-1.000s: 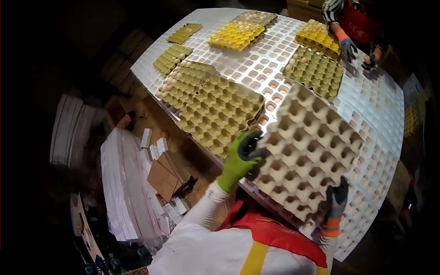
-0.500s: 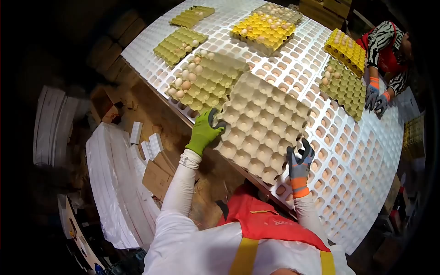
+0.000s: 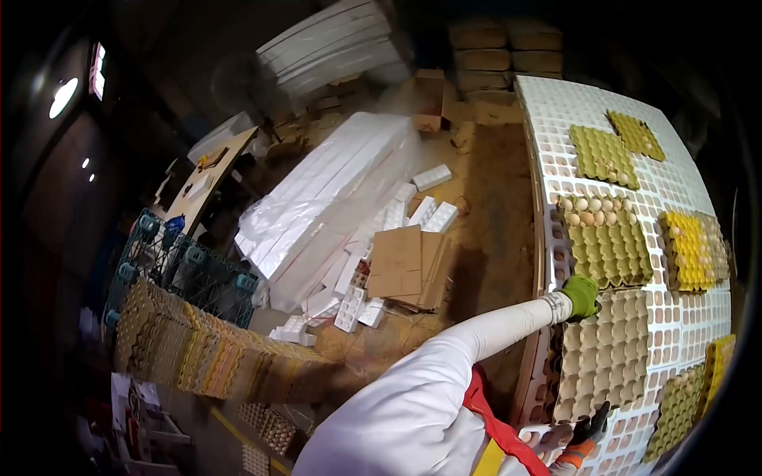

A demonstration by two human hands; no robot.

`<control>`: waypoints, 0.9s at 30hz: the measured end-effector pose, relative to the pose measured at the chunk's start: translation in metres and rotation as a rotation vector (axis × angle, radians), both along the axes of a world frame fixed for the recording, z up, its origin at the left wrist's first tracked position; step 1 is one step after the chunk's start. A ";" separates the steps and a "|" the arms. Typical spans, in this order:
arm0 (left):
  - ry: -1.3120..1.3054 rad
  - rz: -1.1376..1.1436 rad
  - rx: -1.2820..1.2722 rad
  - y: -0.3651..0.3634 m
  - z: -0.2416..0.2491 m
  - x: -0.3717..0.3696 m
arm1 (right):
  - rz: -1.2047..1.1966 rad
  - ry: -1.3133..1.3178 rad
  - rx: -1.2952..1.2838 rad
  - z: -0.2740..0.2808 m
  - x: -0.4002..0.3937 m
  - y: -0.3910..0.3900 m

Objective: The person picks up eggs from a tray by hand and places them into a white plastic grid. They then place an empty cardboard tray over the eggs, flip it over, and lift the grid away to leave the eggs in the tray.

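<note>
My left hand (image 3: 583,297), in a green glove, has its fingers closed on the upper left corner of a grey-brown cardboard egg tray (image 3: 605,355). No eggs show in that tray's cups. At the tray's lower edge is my right hand (image 3: 589,432), in a dark glove with an orange cuff; its fingers touch the edge, but their grip is partly hidden. Just beyond my left hand lies a green egg tray (image 3: 609,252) with eggs along its far rows. White foam trays (image 3: 663,329) holding eggs cover the table beneath.
Farther along the table are a yellow tray of eggs (image 3: 689,252) and a green tray (image 3: 603,156). On the floor to the left stand a plastic-wrapped white stack (image 3: 333,198), flat cardboard (image 3: 397,258), loose white cartons (image 3: 349,308) and a long stack of egg trays (image 3: 198,337).
The view has swung left toward the floor, so the table now sits at the right. Both hands remain at the grey-brown tray. The co-worker is out of view.
</note>
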State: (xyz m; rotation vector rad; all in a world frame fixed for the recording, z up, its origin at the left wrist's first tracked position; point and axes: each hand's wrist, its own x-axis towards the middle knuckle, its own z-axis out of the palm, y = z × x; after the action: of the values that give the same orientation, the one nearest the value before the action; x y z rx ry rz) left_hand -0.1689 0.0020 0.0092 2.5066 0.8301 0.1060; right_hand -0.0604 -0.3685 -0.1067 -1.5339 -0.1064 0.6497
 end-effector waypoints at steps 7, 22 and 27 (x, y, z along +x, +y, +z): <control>-0.251 0.002 -0.049 -0.012 0.024 -0.003 | 0.271 -0.517 -0.121 -0.039 0.028 -0.046; -0.426 -0.123 -0.139 -0.070 0.090 0.015 | 0.032 -0.822 -0.255 0.044 0.013 -0.093; -0.550 -0.445 -0.442 -0.091 0.151 -0.003 | -0.141 -0.599 0.008 0.050 0.032 -0.125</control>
State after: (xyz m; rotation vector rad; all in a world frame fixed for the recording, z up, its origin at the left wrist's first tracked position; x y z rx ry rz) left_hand -0.1723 -0.0889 0.1600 2.0266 0.0531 0.3905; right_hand -0.0280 -0.4932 -0.0571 -1.6694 -0.4475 0.0615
